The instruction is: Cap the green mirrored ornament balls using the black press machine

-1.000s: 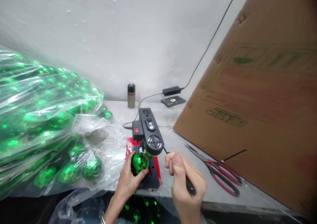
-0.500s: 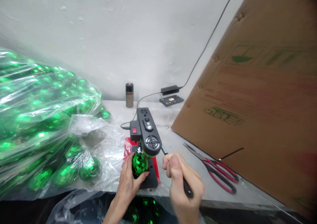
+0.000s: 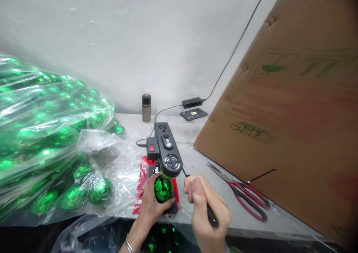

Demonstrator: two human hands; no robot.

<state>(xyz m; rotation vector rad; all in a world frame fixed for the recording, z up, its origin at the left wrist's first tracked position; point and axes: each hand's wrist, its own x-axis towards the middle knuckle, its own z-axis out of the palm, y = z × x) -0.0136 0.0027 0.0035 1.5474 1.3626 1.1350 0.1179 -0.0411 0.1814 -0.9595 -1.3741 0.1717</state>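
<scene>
Beneath the head of a small black bench press (image 3: 171, 148), a shiny green mirror-faceted ball (image 3: 163, 189) sits in my left hand (image 3: 151, 200), fingers and thumb curved round its sides. My right hand (image 3: 208, 208) is closed round the black grip of the press's lever handle (image 3: 212, 215), whose metal rod runs in under the press head. The press has a red switch (image 3: 151, 147) on its left side and stands over a red sheet (image 3: 141, 186). Where the ball meets the press tool is hidden under the head.
Left, a clear plastic bag (image 3: 81, 133) holds several green balls (image 3: 100, 191). More balls (image 3: 165, 238) lie below the table edge. Red-and-black scissors (image 3: 240, 193) lie by a big cardboard box (image 3: 279, 115). Behind are a bottle (image 3: 146, 109), a power adapter (image 3: 192, 102) and a phone (image 3: 194, 113).
My left hand has moved the green ball slightly right and nearer to me, under the press head. My right hand stays on the lever handle.
</scene>
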